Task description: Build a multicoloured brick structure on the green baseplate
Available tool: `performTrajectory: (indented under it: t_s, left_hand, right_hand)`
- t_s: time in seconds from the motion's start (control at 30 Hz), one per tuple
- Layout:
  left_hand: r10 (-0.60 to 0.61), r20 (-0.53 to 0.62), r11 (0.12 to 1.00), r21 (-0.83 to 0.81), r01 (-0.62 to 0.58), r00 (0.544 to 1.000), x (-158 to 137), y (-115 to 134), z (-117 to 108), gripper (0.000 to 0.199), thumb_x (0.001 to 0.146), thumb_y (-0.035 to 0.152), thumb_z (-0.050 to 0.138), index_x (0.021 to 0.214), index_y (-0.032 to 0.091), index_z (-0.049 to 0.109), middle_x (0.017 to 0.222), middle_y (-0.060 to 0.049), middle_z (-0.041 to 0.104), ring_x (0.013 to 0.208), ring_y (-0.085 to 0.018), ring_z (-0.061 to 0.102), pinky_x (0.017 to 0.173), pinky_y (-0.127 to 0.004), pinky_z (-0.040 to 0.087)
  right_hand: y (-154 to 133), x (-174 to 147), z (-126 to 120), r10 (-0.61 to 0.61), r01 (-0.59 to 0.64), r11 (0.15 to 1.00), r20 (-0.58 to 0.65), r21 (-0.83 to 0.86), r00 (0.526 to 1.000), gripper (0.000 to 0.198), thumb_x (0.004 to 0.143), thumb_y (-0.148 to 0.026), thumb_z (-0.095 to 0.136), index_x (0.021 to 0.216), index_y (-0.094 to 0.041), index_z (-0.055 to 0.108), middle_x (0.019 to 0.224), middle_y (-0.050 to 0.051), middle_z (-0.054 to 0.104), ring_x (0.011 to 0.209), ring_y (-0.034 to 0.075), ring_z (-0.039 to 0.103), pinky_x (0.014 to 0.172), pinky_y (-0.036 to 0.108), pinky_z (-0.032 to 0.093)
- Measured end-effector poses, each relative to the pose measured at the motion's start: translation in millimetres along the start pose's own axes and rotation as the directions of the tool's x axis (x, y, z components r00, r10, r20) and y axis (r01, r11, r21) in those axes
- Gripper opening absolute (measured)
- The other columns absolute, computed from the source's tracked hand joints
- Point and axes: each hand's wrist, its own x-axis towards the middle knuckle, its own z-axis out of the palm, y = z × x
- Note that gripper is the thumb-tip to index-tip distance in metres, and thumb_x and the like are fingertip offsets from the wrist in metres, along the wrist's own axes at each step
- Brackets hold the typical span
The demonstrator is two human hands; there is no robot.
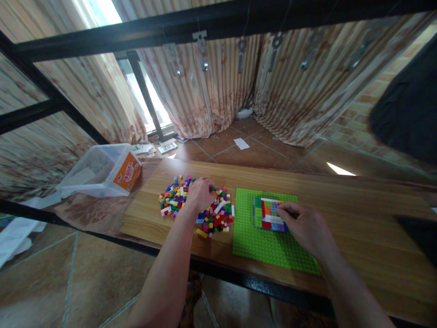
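Where the left hand (pixel 200 195) intervenes, the brick pile (pixel 218 217) is hidden.

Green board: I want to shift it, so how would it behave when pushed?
The green board looks thin and flat, so it would probably slide rather than tip. Its straight edges suggest stiffness. The brick build on it would likely ride along.

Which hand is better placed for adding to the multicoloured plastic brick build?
Probably the right hand: it is at the build, while the left hand is over the pile of loose multicoloured bricks.
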Motion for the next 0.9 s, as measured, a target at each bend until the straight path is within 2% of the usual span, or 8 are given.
performTrajectory:
  t_s: [0.2,0.33,0.4,0.5,0.6,0.73,0.8,0.9]
  left_hand:
    - [-0.008,-0.045,0.999,-0.052,0.006,0.999,2,-2,0,0.024,0.079,0.010,0.054,0.089,0.017,0.076,0.100,-0.011,0.073,0.099,-0.026,0.066,0.094,-0.040,0.049]
    - [0.071,-0.123,0.950,-0.295,-0.105,0.990,4,-6,-2,0.015,0.079,0.013,0.059,0.087,0.016,0.072,0.093,-0.008,0.072,0.092,-0.022,0.066,0.089,-0.035,0.051]
    - [0.095,-0.103,0.876,-0.464,-0.132,0.990,4,-3,-2,0.011,0.080,0.015,0.060,0.086,0.016,0.069,0.084,-0.005,0.071,0.080,-0.018,0.066,0.079,-0.031,0.052]
    - [0.132,-0.006,0.690,-0.718,-0.096,0.991,0,10,3,0.010,0.081,0.019,0.059,0.088,0.015,0.065,0.075,-0.002,0.068,0.067,-0.014,0.064,0.065,-0.025,0.050]
    - [0.195,0.055,0.501,-0.864,-0.051,0.979,-6,30,10,0.009,0.082,0.020,0.059,0.089,0.015,0.063,0.072,0.000,0.065,0.065,-0.011,0.062,0.064,-0.022,0.050]
    - [0.250,0.068,0.426,-0.903,-0.047,0.966,-14,57,22,0.015,0.079,0.018,0.067,0.092,0.014,0.066,0.080,-0.001,0.068,0.070,-0.010,0.062,0.067,-0.021,0.049]
    - [0.268,0.066,0.385,-0.922,-0.044,0.961,-17,68,29,0.019,0.075,0.016,0.071,0.093,0.014,0.066,0.088,-0.003,0.070,0.078,-0.011,0.065,0.074,-0.023,0.051]
    - [0.300,0.069,0.332,-0.943,-0.036,0.951,-19,80,39,0.018,0.075,0.015,0.072,0.091,0.014,0.066,0.090,-0.004,0.072,0.082,-0.013,0.067,0.079,-0.025,0.052]
  right_hand:
    - [-1,0,0,-0.017,0.017,1.000,-0.003,0.007,1.000,0.027,0.081,-0.046,0.055,0.081,-0.026,0.074,0.084,0.001,0.077,0.078,0.024,0.071,0.072,0.036,0.047]
    - [-3,-1,1,-0.017,0.018,1.000,-0.021,0.020,1.000,0.026,0.081,-0.045,0.057,0.080,-0.025,0.074,0.079,0.001,0.076,0.075,0.023,0.070,0.069,0.035,0.046]
    - [-5,-2,1,-0.012,0.014,0.999,-0.048,0.040,0.999,0.025,0.081,-0.044,0.057,0.079,-0.025,0.074,0.077,0.002,0.076,0.072,0.022,0.069,0.068,0.034,0.046]
    - [-9,-3,2,-0.008,0.022,0.993,-0.125,0.115,0.992,0.026,0.082,-0.045,0.058,0.081,-0.023,0.074,0.075,0.002,0.075,0.069,0.021,0.068,0.068,0.034,0.047]
    - [-14,-5,3,-0.040,0.081,0.973,-0.187,0.217,0.981,0.025,0.084,-0.044,0.060,0.082,-0.022,0.073,0.075,0.002,0.073,0.068,0.019,0.067,0.067,0.032,0.048]
    - [-24,-9,3,-0.124,0.183,0.934,-0.201,0.308,0.972,0.022,0.086,-0.040,0.061,0.084,-0.021,0.072,0.080,0.002,0.073,0.073,0.018,0.066,0.071,0.031,0.050]
    - [-29,-11,3,-0.159,0.214,0.910,-0.178,0.356,0.971,0.021,0.087,-0.039,0.062,0.087,-0.021,0.073,0.084,0.003,0.074,0.076,0.018,0.066,0.072,0.031,0.051]
    - [-34,-14,3,-0.191,0.227,0.877,-0.127,0.424,0.973,0.020,0.085,-0.038,0.064,0.093,-0.022,0.074,0.088,0.003,0.074,0.077,0.017,0.066,0.071,0.031,0.052]
